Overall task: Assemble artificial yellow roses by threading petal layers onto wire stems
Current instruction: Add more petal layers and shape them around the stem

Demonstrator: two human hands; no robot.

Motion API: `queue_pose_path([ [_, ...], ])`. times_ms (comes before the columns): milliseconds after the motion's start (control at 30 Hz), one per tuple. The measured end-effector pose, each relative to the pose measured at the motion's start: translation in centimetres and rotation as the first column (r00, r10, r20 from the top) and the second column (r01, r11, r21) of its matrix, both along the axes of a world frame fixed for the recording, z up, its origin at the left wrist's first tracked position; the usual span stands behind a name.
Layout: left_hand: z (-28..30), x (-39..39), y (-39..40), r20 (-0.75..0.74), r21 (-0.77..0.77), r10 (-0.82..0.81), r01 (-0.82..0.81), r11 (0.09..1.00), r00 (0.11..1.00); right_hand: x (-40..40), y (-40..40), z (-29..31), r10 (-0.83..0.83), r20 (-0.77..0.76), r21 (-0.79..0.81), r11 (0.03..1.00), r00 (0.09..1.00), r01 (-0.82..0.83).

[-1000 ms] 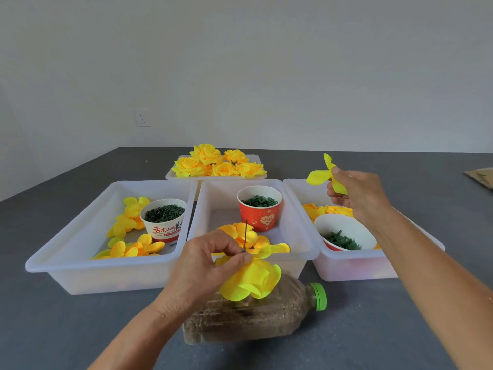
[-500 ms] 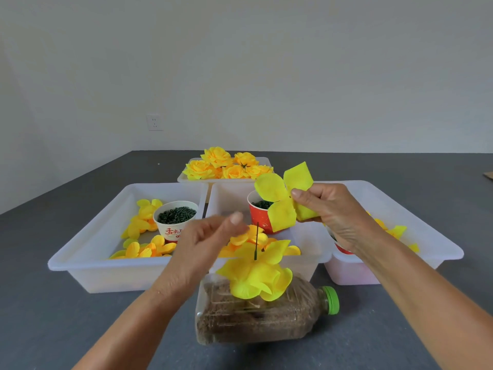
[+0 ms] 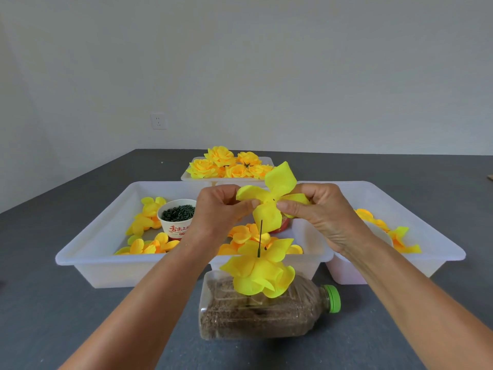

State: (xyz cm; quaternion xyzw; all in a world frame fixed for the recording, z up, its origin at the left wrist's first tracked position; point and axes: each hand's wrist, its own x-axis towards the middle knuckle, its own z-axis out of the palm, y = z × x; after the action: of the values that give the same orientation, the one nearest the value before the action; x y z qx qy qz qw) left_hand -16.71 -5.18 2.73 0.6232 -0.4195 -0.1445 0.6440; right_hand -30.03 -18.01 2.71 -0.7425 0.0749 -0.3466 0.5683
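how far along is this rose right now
Done: several petal layers sit on the wire stem, which stands in the bottle. In hand: left hand and right hand hold the next petal layer above the wire. Left: threading it down.

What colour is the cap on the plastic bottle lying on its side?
Green cap, head view.

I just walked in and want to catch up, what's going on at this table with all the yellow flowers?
A person is building artificial roses. Both the left hand and the right hand pinch a flat yellow four-lobed petal layer above a thin dark wire stem. The wire stands upright from a clear plastic bottle of brown grains lying on its side, with yellow petal layers already threaded. The new layer is not yet on the wire. Finished yellow roses fill a white tray behind.
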Motion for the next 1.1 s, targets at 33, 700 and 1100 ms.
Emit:
queue_pose_path([
  [33,0.0,0.1,0.1,0.01,-0.017,-0.006,0.006,1.0,1.0,0.0,0.0,-0.1,-0.009,0.021,-0.007,1.0,1.0,0.009],
  [700,-0.3,-0.1,2.3,0.318,-0.07,-0.009,0.033,0.997,0.948,-0.5,3.1,0.5,-0.087,-0.041,-0.354,0.933,0.995,0.067],
  [1100,-0.2,-0.3,3.1,0.296,-0.031,-0.071,0.083,0.996,0.953,-0.8,3.4,0.5,0.031,-0.135,-0.122,0.991,0.99,-0.048],
])
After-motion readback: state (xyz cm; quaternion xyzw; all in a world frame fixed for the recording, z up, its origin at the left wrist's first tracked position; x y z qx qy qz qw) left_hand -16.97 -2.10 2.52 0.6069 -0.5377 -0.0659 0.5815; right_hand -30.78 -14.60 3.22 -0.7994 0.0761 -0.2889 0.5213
